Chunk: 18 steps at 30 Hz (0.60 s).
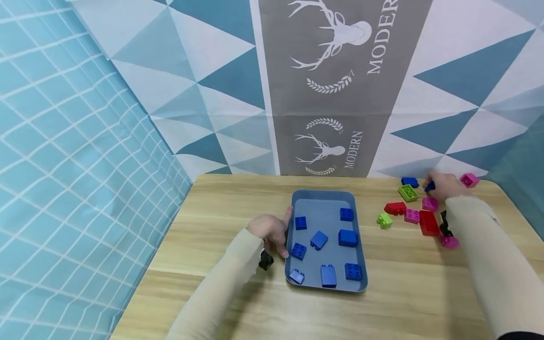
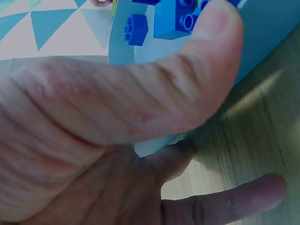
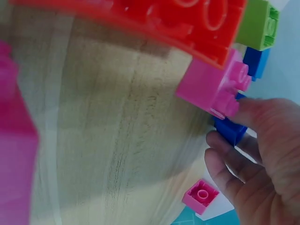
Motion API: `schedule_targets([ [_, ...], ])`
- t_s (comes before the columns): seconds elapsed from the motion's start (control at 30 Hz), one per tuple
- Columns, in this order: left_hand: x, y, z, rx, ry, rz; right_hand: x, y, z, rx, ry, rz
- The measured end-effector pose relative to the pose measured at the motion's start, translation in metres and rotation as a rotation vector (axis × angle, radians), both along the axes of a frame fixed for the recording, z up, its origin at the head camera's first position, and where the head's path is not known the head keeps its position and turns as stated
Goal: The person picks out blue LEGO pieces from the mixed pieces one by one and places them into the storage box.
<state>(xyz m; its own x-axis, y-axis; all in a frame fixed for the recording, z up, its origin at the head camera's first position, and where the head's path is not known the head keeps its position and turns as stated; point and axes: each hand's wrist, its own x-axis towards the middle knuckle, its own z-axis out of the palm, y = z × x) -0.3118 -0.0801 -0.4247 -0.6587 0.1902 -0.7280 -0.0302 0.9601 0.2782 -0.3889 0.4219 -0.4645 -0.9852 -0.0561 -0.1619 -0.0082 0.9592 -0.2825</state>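
My right hand (image 1: 445,185) pinches a blue toy brick (image 3: 230,130) between thumb and fingertips at the table's far right. Beside it in the right wrist view is a pink brick (image 3: 206,84), with a large red brick (image 3: 187,23) nearer the camera. At the middle, my left hand (image 1: 268,230) rests against the left side of a grey-blue tray (image 1: 325,192). Its thumb lies at the rim, and its other fingers extend outside the tray in the left wrist view. Several blue bricks, among them a tall one (image 1: 348,238), lie spread in the tray.
Right of the tray lie loose bricks: a green one (image 1: 408,192), a small lime one (image 1: 384,220), a red one (image 1: 395,208), a pink one (image 1: 469,180) and another blue one (image 1: 410,182). A patterned cloth (image 1: 229,94) hangs behind the wooden table (image 1: 212,208).
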Motion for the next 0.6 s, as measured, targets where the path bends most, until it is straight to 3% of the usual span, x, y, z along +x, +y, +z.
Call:
schedule_targets([
  [0.3,0.005,-0.005,0.006,0.036,-0.016,0.021,0.004,-0.022,0.019,-0.004,0.014,0.043],
  [0.6,0.005,0.001,0.006,0.018,0.014,0.014,0.02,-0.035,0.023,-0.024,0.055,0.069],
])
